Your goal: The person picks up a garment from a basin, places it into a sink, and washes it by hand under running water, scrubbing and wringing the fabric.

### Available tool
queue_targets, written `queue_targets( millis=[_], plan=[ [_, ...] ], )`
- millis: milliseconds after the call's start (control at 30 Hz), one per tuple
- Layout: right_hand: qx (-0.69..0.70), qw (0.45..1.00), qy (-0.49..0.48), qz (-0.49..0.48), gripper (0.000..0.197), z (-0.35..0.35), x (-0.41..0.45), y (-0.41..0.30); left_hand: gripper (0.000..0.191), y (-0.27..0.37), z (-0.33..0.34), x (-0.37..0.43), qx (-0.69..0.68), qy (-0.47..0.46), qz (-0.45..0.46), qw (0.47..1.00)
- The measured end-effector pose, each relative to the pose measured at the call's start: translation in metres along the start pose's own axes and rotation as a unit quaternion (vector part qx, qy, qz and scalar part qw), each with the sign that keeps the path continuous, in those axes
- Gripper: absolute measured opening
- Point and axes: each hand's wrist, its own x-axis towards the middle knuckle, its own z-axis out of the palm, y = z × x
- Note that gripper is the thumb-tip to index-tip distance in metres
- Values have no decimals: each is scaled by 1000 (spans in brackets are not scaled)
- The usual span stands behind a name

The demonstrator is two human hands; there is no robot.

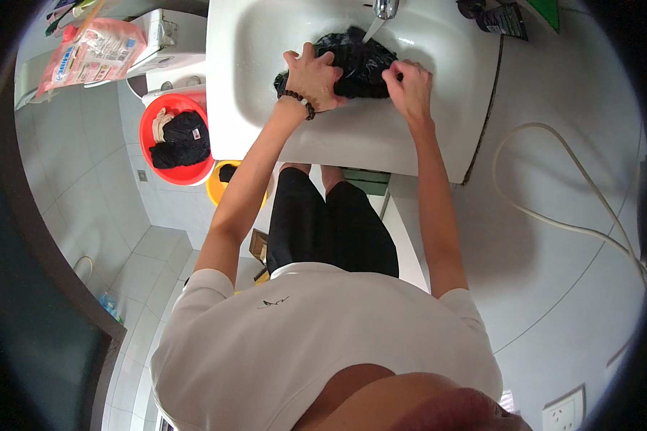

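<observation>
A wet, bunched black garment (362,67) lies in the white washbasin (253,64), under the stream from the chrome faucet (385,8). My left hand (314,78), with a dark beaded bracelet at its wrist, rests on the left part of the cloth, fingers spread. Some of the cloth shows to the left of that hand. At the garment's right edge, my right hand (410,86) pinches the cloth between thumb and curled fingers. The underside of the garment is hidden.
Left of the basin stands a red tub (178,175) holding black and cream clothes, with a yellow basin (215,188) below it. A pink-printed plastic bag (100,51) sits at the upper left. A black tube (504,21) lies at the basin's upper right; a pale cable (566,145) loops at the right.
</observation>
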Motion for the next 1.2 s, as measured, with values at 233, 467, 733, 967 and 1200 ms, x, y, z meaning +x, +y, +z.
queue_targets(
  millis=[233,467,733,967,1200],
  plan=[
    [-164,981,101,-28,59,67,19,-30,107,3,56,34,-51,169,32,984],
    [-233,954,187,-31,53,98,51,-8,115,-9,84,78,21,134,30,990],
    [-131,976,174,-23,39,83,89,14,85,-4,71,111,22,148,37,988],
    [95,971,211,-55,50,41,77,1,80,-19,50,108,-102,113,6,988],
    [175,983,60,-17,43,8,-3,-5,33,-13,27,14,-186,183,26,965]
  ],
)
